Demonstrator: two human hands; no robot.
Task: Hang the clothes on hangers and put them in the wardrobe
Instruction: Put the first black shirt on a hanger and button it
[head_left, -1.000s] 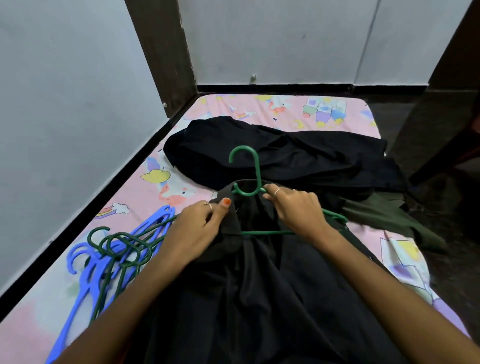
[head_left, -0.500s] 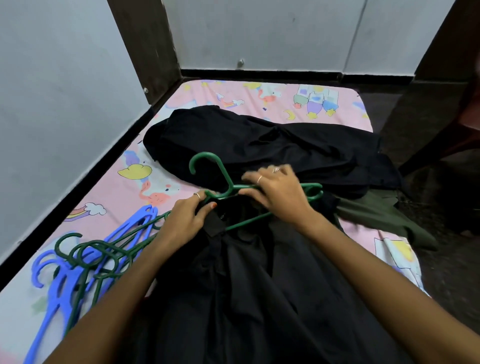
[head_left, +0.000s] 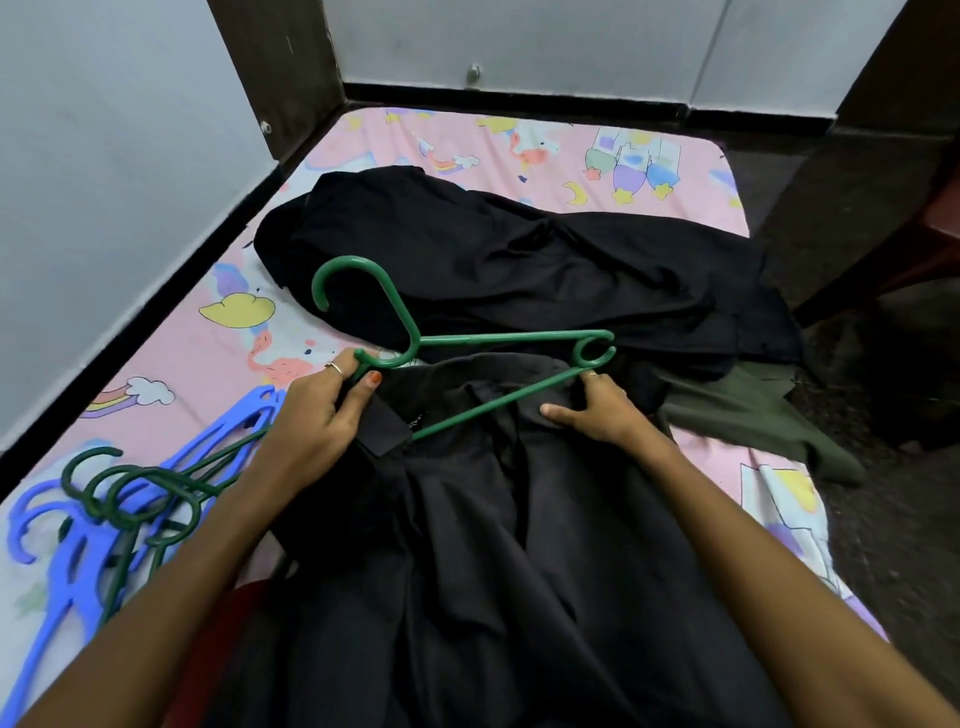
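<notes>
L hand pinches green hanger + collar; R hand grips black garment just below hanger's bar – feed R shoulder in next, keep fabric taut

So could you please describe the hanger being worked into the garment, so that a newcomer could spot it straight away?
On the pink cartoon-print mattress, find the dark garment nearest the camera. At its collar, between the left hand and right hand, lies a green hanger. Unlike the hanger pile by the wall, it is alone.
</notes>
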